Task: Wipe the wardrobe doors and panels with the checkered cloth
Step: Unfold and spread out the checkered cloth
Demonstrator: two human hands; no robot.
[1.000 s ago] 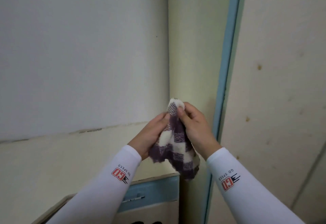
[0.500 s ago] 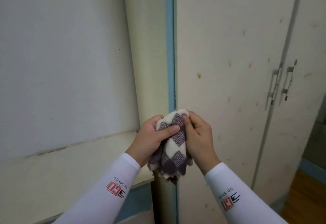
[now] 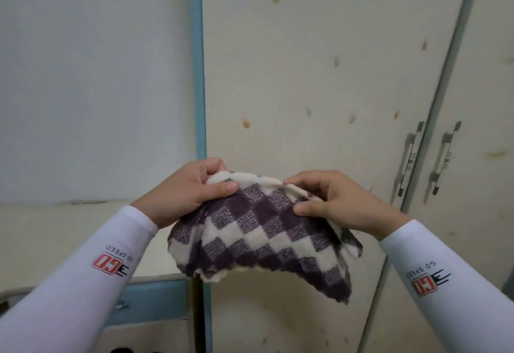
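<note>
**Cream wardrobe doors, cloth stretched between two hands**

Cream wardrobe doors fill the background while both hands hold the checkered cloth (image 3: 258,230) up in front of them. The left hand (image 3: 183,188) pinches the cloth's upper left edge, thumb on the near side and fingers curled over the top. The right hand (image 3: 342,199) grips the upper right edge the same way, thumb pressed onto the purple and cream squares. The hands are apart, so the cloth spreads between them and sags below, its lower right corner hanging lowest. It touches nothing but the hands. Both forearms wear white sleeves, the left sleeve (image 3: 83,269) and the right sleeve (image 3: 445,283), each printed with a red and black "GO SPEED" logo.

Behind the cloth stands the left wardrobe door (image 3: 319,74), dotted with small brownish spots. Its left side is bordered by a blue vertical strip (image 3: 198,74). Right of it, across a narrow seam, is the right wardrobe door (image 3: 486,102). Two metal handles (image 3: 409,158) sit one on each side of that seam, just right of the right hand. Left of the blue strip is a pale wall (image 3: 91,74), and below it a low cream surface with a blue front edge (image 3: 155,297).
</note>
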